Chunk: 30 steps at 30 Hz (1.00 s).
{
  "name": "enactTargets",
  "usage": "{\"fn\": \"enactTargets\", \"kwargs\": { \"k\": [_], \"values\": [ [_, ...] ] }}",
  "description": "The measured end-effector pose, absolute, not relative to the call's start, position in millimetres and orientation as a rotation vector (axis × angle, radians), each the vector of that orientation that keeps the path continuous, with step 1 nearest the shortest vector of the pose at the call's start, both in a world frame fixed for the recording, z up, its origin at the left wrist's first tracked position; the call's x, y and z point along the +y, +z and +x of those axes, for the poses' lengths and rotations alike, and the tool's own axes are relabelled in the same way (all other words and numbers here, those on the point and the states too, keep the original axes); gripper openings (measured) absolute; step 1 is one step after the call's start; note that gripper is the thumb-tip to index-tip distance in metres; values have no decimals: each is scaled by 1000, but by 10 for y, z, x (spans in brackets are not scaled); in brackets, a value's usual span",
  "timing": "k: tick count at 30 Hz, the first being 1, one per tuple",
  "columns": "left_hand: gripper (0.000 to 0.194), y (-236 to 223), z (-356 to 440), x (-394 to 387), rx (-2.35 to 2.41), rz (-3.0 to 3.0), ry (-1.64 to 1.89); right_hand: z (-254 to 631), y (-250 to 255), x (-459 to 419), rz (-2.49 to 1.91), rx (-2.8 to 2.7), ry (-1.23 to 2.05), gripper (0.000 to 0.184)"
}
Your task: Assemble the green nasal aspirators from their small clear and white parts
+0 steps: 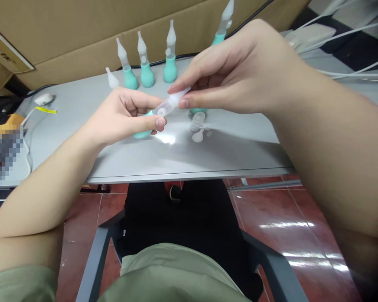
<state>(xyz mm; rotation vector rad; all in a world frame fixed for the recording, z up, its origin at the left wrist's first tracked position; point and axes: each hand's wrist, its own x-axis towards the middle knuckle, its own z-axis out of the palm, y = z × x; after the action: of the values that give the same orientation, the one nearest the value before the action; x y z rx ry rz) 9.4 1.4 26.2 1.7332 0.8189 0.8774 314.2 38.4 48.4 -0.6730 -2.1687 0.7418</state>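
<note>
A small nasal aspirator (159, 114), teal bulb at one end and clear plastic tip at the other, is held in the air just above the near half of a grey table (208, 155). The left hand (122, 115) has its fingers and thumb closed around the teal bulb, the thumb pressing near the clear joint. The right hand (236, 71) pinches the clear tip between thumb and forefinger, so both hands are clamped on the same piece, which lies tilted with the tip end higher. On the table just beyond and below the held aspirator lie loose clear parts (199, 126), partly hidden by the right hand, beside a further teal piece. Farther back on the table, three finished aspirators (146, 67) stand upright in a row, teal bulbs down and clear tips up, with a lone clear tip (112, 78) standing just left of them and a fourth aspirator (223, 23) to their right, behind the right hand. A cardboard box (82, 29) rises behind the table's far edge. At the table's far left lie a white mouse (43, 99) and a yellow tag (45, 110).
</note>
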Motion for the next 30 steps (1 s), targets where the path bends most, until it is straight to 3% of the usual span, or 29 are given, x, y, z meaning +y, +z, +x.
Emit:
{"fn": "enactTargets", "kwargs": {
  "k": [4, 7, 12, 21, 30],
  "values": [
    [45, 275, 102, 3, 863, 1741, 885, 3151, 480, 348, -708, -2222, 622, 18],
    [30, 266, 112, 0, 891, 1762, 894, 3151, 490, 350, -707, -2266, 568, 20],
    [23, 266, 126, -5, 928, 1811, 892, 3127, 545, 311, -720, -2316, 562, 7],
    [39, 253, 135, 4, 980, 1875, 861, 3126, 516, 320, -669, -2397, 504, 19],
    [54, 243, 123, 18, 930, 1869, 875, 3072, 538, 331, -640, -2343, 648, 13]
  ]
}}
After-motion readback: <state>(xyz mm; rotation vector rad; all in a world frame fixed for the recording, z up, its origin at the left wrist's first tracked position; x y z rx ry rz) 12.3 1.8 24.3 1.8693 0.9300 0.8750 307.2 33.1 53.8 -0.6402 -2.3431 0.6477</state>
